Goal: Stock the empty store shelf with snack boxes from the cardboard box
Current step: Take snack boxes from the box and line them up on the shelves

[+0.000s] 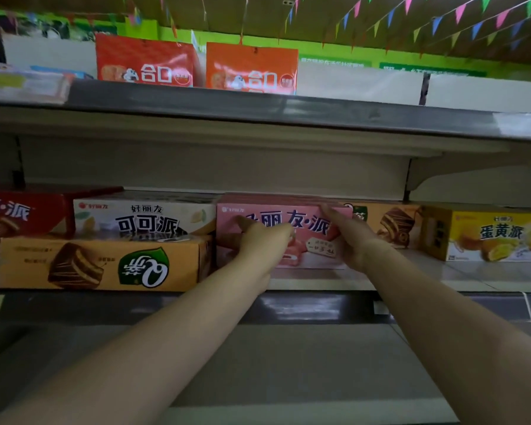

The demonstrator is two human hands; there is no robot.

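A pink snack box (301, 222) stands upright on the middle shelf (411, 279), its front facing me. My left hand (262, 243) lies on its lower left front with the thumb up against the face. My right hand (350, 237) rests on its right end, fingers straight along the upper right edge. To the left, an orange box (101, 263) lies upside down at the shelf front, a white box (144, 217) behind it and a red box (16, 216) at far left. Right of the pink box stand another orange box (393, 225) and a yellow box (491, 237). The cardboard box is out of view.
The upper shelf (258, 108) overhangs the row and carries two orange-red bags (196, 64). Bare shelf surface shows in front of the pink and yellow boxes. A lower shelf (288, 363) runs beneath my forearms. Coloured pennant strings hang overhead.
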